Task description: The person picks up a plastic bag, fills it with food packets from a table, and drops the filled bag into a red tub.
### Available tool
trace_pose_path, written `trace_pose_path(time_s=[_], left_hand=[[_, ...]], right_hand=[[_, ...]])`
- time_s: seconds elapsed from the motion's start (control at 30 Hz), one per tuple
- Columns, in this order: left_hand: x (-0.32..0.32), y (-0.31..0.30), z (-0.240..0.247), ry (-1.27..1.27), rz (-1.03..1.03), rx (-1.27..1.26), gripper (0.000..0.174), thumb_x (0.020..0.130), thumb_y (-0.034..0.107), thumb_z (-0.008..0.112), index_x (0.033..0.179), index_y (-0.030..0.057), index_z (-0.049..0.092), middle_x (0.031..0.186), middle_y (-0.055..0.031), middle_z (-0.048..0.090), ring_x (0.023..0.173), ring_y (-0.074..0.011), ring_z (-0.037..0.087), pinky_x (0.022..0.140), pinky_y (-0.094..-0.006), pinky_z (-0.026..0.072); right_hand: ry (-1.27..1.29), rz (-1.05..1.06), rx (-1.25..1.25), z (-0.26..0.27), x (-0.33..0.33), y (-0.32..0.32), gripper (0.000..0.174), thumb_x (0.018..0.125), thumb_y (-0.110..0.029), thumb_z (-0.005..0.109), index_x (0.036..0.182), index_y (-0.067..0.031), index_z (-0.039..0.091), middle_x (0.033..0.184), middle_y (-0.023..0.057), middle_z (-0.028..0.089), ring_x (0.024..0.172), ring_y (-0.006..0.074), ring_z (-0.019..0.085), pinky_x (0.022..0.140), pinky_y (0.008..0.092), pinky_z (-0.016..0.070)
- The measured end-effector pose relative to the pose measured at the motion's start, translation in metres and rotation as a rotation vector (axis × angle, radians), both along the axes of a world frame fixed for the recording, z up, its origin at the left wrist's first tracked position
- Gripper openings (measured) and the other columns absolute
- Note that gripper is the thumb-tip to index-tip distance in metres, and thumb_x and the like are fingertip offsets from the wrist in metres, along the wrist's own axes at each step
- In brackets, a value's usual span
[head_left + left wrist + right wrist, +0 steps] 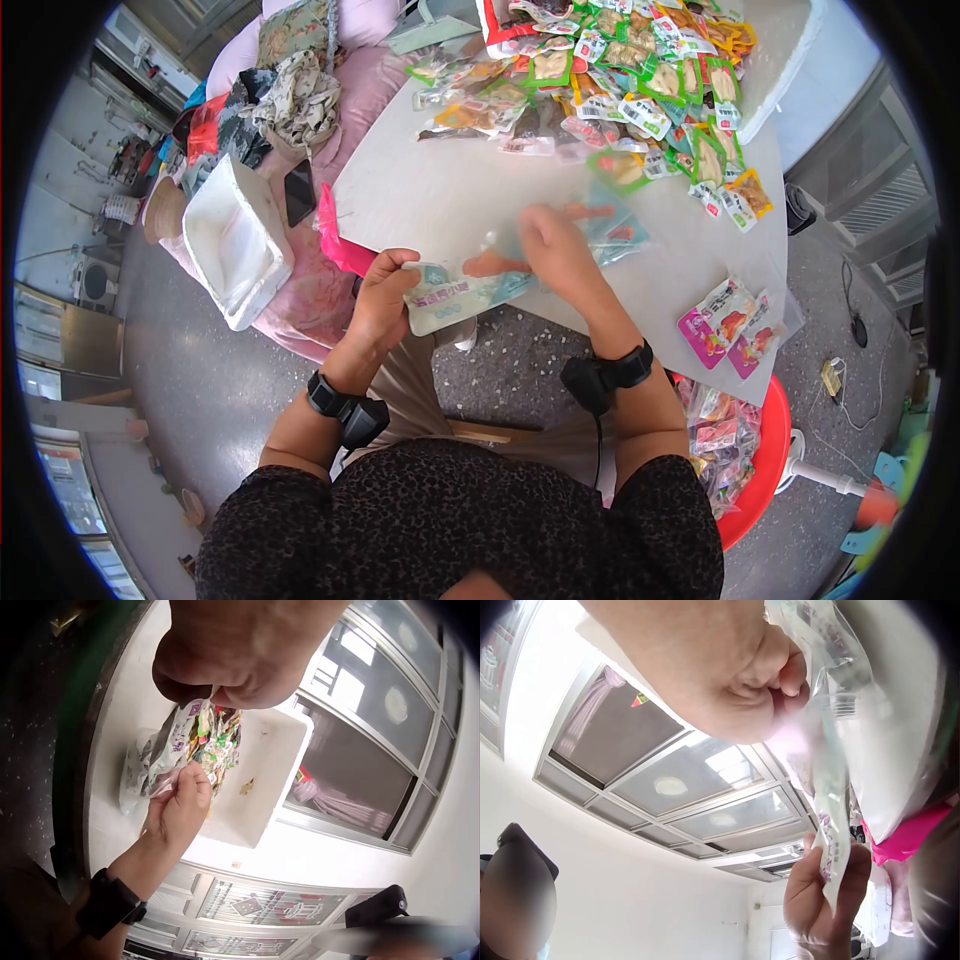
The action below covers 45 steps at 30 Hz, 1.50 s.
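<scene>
A long packaging bag (pixel 455 300), partly see-through with teal and purple print, stretches between both hands over the table's near edge. My left hand (pixel 383 297) grips its left end, thumb on top. Brownish pieces show through or on the plastic. Farther along the same bag, my right hand (pixel 560 255) is blurred, its fingers curled at the film. The left wrist view shows the fingertips of the right hand (pixel 184 802) pinching the bag (pixel 171 750). In the right wrist view the bag (pixel 831 802) hangs narrow and edge-on between the left hand (pixel 821 892) and the right.
Many small food packets (pixel 640 80) spill from a white foam box (pixel 790 70) across the table's far side. Two pink-purple pouches (pixel 715 320) lie at the right edge, above a red tub (pixel 768 470) of packets. Left, a white foam box (pixel 215 215) sits on pink cloth.
</scene>
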<state>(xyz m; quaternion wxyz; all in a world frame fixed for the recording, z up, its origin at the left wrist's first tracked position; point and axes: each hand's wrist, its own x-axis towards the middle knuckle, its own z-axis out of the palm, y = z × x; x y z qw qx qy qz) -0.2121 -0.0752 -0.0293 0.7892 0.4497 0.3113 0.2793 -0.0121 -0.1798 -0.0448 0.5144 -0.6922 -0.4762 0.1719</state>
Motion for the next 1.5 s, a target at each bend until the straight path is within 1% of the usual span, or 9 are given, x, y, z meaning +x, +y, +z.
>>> trace_pose_path(time_s=[0.2,0.33,0.43,0.6,0.83,1.13,1.33,1.43,1.5], left_hand=[[0.018,-0.012,-0.015,0.058,-0.081,-0.071,0.017,0.075,-0.004,0.046,0.090,0.0036,0.047,0.085,-0.0072,0.052,0.076,-0.0151,0.052,0.069,-0.0279,0.0434],[0.038,-0.021,-0.017,0.064,-0.129,-0.061,0.017,0.076,-0.001,0.048,0.092,0.0032,0.046,0.086,-0.0066,0.052,0.077,-0.0144,0.051,0.069,-0.0269,0.0425],[0.050,-0.020,-0.023,0.126,-0.177,-0.015,0.019,0.076,0.002,0.049,0.094,0.0037,0.045,0.086,-0.0054,0.052,0.077,-0.0134,0.050,0.067,-0.0260,0.0412],[0.068,-0.017,-0.032,0.231,-0.218,0.353,0.018,0.077,0.002,0.050,0.094,0.0041,0.045,0.088,-0.0044,0.050,0.076,-0.0115,0.050,0.065,-0.0228,0.0414],[0.097,-0.046,-0.008,0.096,-0.207,0.009,0.019,0.078,0.004,0.051,0.095,0.0042,0.043,0.080,-0.0030,0.052,0.069,-0.0097,0.051,0.059,-0.0209,0.0410],[0.104,-0.041,-0.019,0.182,-0.311,0.189,0.012,0.080,0.007,0.049,0.090,0.0041,0.045,0.078,-0.0021,0.053,0.069,-0.0089,0.050,0.057,-0.0230,0.0419],[0.107,-0.032,-0.015,0.616,-0.374,1.328,0.015,0.077,0.008,0.051,0.092,0.0048,0.052,0.076,-0.0061,0.051,0.071,-0.0186,0.051,0.062,-0.0275,0.0416],[0.104,-0.026,-0.020,0.474,-0.239,1.325,0.015,0.072,0.012,0.053,0.086,0.0052,0.052,0.081,-0.0131,0.050,0.076,-0.0308,0.047,0.068,-0.0362,0.0399],[0.101,-0.020,-0.024,0.341,-0.180,1.424,0.020,0.073,0.011,0.056,0.092,0.0054,0.052,0.087,-0.0117,0.047,0.074,-0.0234,0.047,0.065,-0.0317,0.0402]], right_hand=[[0.163,0.059,-0.008,-0.010,0.000,0.003,0.019,0.075,-0.014,0.045,0.089,-0.0019,0.048,0.072,0.0199,0.054,0.070,0.0339,0.054,0.061,0.0385,0.0412],[0.077,0.041,-0.005,0.002,-0.001,-0.001,0.014,0.076,-0.008,0.043,0.087,0.0005,0.046,0.063,0.0124,0.054,0.057,0.0208,0.055,0.053,0.0314,0.0412],[-0.046,-0.027,-0.025,0.005,-0.001,-0.002,0.015,0.075,-0.011,0.044,0.086,-0.0020,0.048,0.073,0.0199,0.055,0.070,0.0351,0.053,0.061,0.0406,0.0408],[-0.167,-0.038,0.057,0.007,-0.005,-0.003,0.014,0.074,-0.011,0.045,0.084,-0.0014,0.048,0.070,0.0194,0.054,0.067,0.0355,0.053,0.060,0.0420,0.0401],[-0.317,-0.084,0.012,0.013,0.001,-0.006,0.013,0.075,-0.010,0.044,0.083,-0.0004,0.048,0.069,0.0189,0.054,0.065,0.0345,0.053,0.059,0.0416,0.0400],[-0.313,-0.049,0.035,0.014,-0.009,-0.004,0.013,0.076,-0.011,0.044,0.083,-0.0006,0.047,0.069,0.0182,0.054,0.066,0.0354,0.052,0.057,0.0416,0.0401],[-0.156,-0.078,0.073,0.020,0.002,-0.011,0.013,0.076,-0.012,0.044,0.082,-0.0013,0.047,0.072,0.0176,0.053,0.068,0.0349,0.052,0.058,0.0398,0.0407],[-0.100,-0.051,0.140,0.021,0.002,-0.010,0.012,0.076,-0.010,0.044,0.083,-0.0012,0.048,0.074,0.0188,0.053,0.068,0.0335,0.052,0.058,0.0368,0.0410],[-0.021,-0.029,0.204,0.026,-0.001,-0.011,0.012,0.076,-0.009,0.044,0.084,-0.0007,0.048,0.073,0.0178,0.053,0.067,0.0309,0.053,0.058,0.0350,0.0409]])
